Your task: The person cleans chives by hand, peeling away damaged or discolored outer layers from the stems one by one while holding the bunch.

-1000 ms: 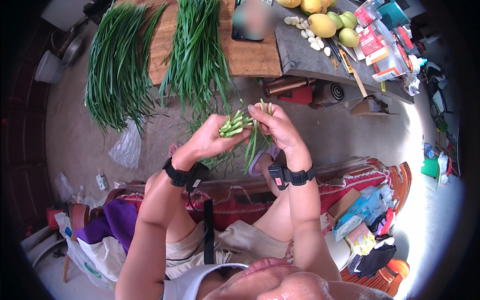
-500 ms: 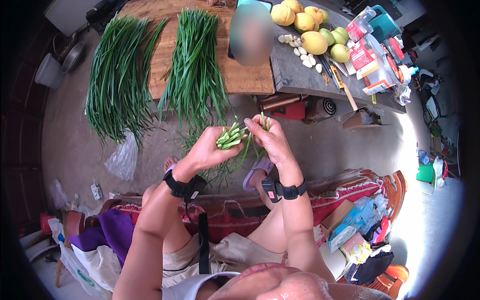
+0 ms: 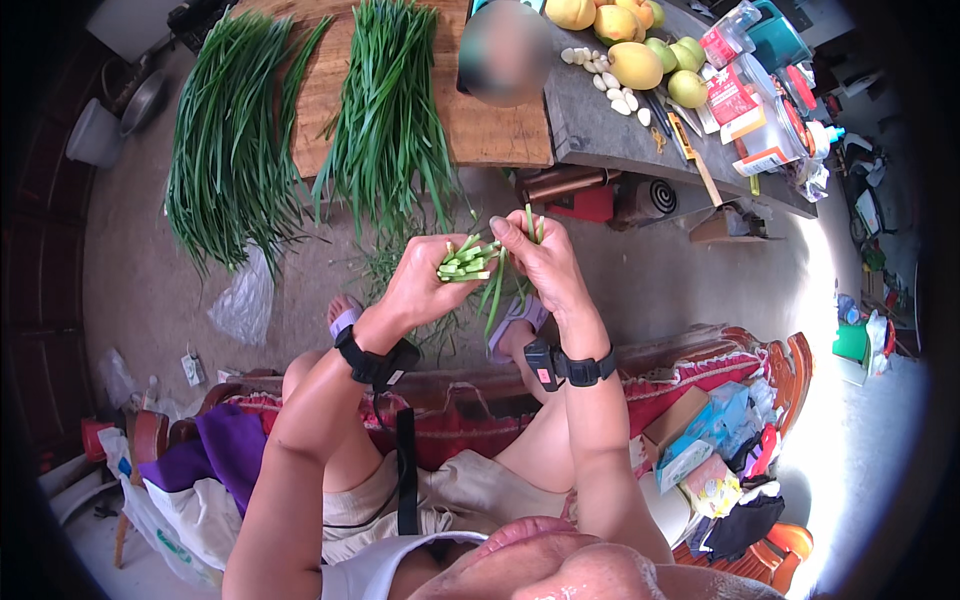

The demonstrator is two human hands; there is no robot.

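My left hand is closed round a small bunch of garlic chives, whose pale stem ends point up and toward my right hand. Close beside it, my right hand pinches a few loose chive stalks between thumb and fingers. Some thin green leaves hang down between the two hands. Beyond my hands, two large heaps of chives, a left one and a middle one, lie on a wooden board, their leaf tips drooping over its near edge.
Chive scraps litter the floor below my hands, near my sandals. On the grey tabletop at right are garlic cloves, yellow fruit, a long-handled tool and plastic jars. A clear plastic bag lies on the floor at left.
The view has shifted a little, so the table sits higher in the picture. My left hand has turned slightly with its bunch; both hands keep their hold, close together.
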